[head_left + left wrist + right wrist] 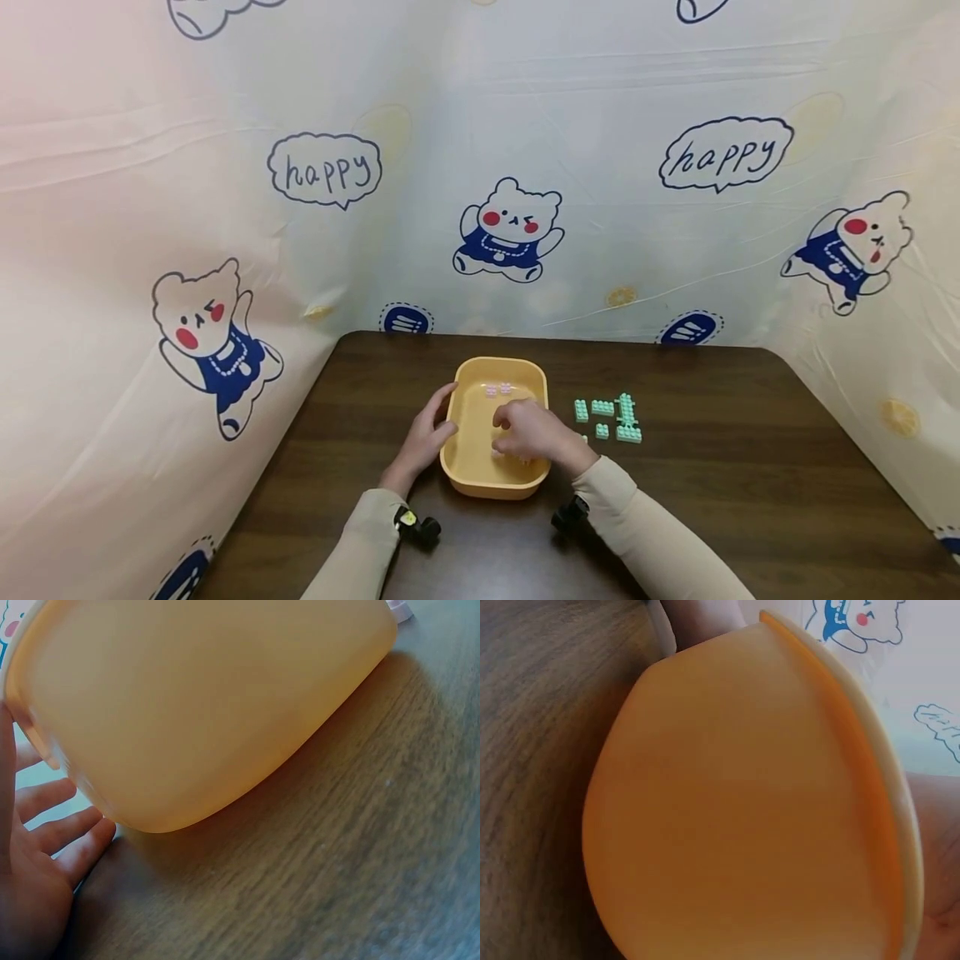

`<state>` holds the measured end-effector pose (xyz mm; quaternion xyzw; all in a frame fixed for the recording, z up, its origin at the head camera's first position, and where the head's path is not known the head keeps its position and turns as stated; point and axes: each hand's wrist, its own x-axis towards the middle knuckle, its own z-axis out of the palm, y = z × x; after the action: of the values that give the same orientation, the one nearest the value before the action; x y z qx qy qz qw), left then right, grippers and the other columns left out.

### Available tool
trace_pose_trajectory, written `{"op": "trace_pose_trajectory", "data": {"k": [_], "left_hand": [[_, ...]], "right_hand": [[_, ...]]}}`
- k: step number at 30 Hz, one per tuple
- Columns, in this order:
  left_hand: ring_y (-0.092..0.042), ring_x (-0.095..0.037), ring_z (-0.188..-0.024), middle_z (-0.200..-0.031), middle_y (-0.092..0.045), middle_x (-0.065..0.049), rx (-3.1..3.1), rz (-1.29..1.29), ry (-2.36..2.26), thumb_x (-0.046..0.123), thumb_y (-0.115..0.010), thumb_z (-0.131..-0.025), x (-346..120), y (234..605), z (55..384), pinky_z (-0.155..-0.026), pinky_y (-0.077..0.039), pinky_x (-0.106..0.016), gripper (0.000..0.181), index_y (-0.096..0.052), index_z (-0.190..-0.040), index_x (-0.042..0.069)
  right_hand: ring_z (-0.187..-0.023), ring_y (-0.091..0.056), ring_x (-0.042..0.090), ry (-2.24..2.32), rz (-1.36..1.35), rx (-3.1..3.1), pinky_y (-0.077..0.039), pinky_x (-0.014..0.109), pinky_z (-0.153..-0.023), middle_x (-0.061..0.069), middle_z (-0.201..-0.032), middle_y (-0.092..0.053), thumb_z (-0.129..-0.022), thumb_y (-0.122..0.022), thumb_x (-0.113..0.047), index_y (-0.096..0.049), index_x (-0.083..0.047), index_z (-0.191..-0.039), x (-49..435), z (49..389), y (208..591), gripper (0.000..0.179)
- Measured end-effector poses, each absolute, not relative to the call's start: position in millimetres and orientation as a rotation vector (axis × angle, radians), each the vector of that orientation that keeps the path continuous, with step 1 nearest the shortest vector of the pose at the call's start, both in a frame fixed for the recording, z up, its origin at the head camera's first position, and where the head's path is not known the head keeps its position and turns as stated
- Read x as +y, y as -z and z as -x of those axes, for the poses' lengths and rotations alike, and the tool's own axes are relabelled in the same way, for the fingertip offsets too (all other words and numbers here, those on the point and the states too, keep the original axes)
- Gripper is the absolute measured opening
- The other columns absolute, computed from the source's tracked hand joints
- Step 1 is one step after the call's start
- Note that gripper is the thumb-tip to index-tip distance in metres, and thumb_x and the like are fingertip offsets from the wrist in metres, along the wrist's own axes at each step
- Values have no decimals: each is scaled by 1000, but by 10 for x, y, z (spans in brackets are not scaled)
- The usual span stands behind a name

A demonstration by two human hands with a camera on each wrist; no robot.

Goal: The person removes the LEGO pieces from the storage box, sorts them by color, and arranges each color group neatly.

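In the head view a yellow plastic bin stands on the table, with several small pink toy bricks inside. My left hand is at the bin's left side, thumb and index finger spread along the rim. Its other fingers reach toward the bin's outer wall in the left wrist view. Over the bin's right rim reaches my right hand, low inside it. Its index finger and thumb are bent and stand apart above a pink brick. The bin's wall hides most of this hand in the right wrist view.
Right of the bin lie several mint-green toy bricks, one group joined into a longer piece. The dark wooden table meets a printed curtain at the back and sides. Each wrist wears a small black camera.
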<state>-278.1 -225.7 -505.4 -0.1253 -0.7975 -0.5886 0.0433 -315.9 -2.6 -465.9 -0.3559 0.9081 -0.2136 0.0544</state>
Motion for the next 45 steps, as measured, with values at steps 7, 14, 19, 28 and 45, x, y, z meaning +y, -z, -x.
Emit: {"op": "trace_pose_trajectory", "data": {"k": [7, 14, 19, 28, 45], "left_hand": [[-46, -42, -131, -151, -37, -26, -2447, 380, 1793, -4, -50, -85, -2271, 5056, 2773, -94, -46, -34, 69, -31, -151, 3], [-46, -41, -130, -150, -38, -25, -2457, 366, 1807, -2, -50, -86, -2278, 5052, 2773, -95, -45, -34, 69, -31, -151, 6], [-47, -40, -130, -150, -38, -25, -2463, 357, 1807, -2, -50, -85, -2283, 5067, 2777, -94, -45, -33, 69, -31, -151, 7], [-49, -41, -128, -148, -41, -26, -2451, 356, 1806, -2, -50, -84, -2276, 5055, 2776, -90, -46, -28, 70, -33, -151, 10], [-49, -41, -128, -148, -41, -26, -2446, 380, 1799, -1, -50, -84, -2276, 5067, 2773, -91, -46, -28, 70, -33, -151, 8]], "right_hand": [[-68, -55, 9, 532, 1078, 2811, -46, 25, -61, 3, -90, -69, -78, -74, -30, -72, -11, -99, -64, 3143, 4678, 29], [-72, -56, 10, 433, 1097, 2842, -46, 27, -61, -2, -88, -68, -78, -74, -33, -73, -15, -97, -93, 3147, 4712, 27], [-73, -56, 11, 370, 1112, 2855, -46, 29, -63, -5, -86, -68, -77, -76, -33, -73, -17, -96, -108, 3146, 4731, 25], [-69, -55, 11, 314, 1158, 2863, -45, 29, -59, -8, -79, -64, -77, -75, -28, -73, -20, -91, -118, 3138, 4751, 17], [-62, -52, 10, 295, 1213, 2884, -40, 27, -52, -10, -70, -59, -75, -70, -20, -70, -22, -79, -93, 3113, 4769, 4]]}}
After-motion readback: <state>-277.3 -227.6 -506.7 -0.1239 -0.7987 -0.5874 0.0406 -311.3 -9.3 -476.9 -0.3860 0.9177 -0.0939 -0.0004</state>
